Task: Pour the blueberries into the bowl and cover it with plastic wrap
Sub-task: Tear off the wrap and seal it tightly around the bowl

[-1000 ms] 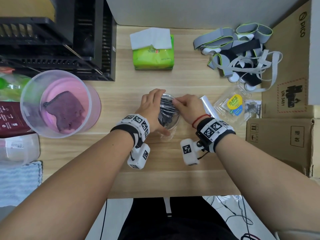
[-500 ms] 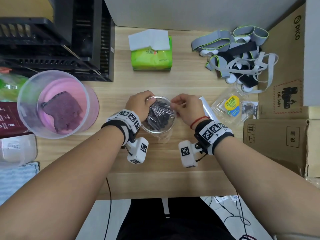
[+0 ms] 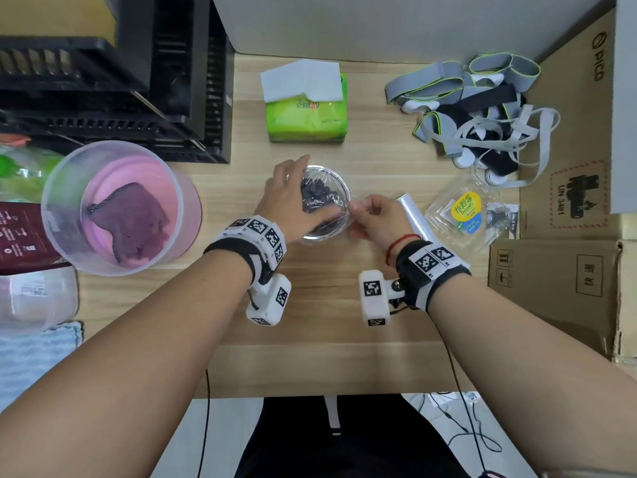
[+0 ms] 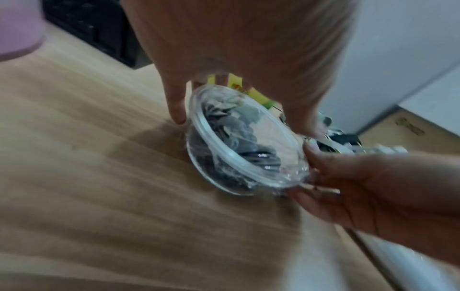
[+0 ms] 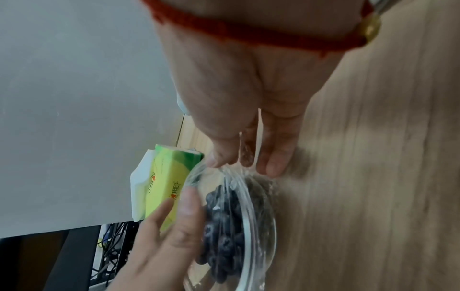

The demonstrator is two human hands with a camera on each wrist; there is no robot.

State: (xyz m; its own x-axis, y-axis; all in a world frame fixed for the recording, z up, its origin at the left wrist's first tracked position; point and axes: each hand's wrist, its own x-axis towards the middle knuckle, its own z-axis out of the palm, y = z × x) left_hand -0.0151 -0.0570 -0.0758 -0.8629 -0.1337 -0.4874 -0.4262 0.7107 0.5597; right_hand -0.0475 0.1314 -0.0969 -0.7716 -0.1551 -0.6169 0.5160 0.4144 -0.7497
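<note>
The bowl (image 3: 324,205), blueberries (image 3: 319,196) already inside, sits mid-table with plastic wrap (image 4: 251,141) stretched over its rim. A second ago the left hand (image 3: 287,198) cupped the bowl's left side; now its grip is released, fingers straight across the film, pressing it flat. The right hand (image 3: 377,217) still pinches the wrap's edge at the right rim, tucking it down. Covering looks nearly finished; only sealing the loose edge seems left. The wrap roll (image 3: 412,215) and emptied berry box (image 3: 460,212) lie toward the table's right edge.
</note>
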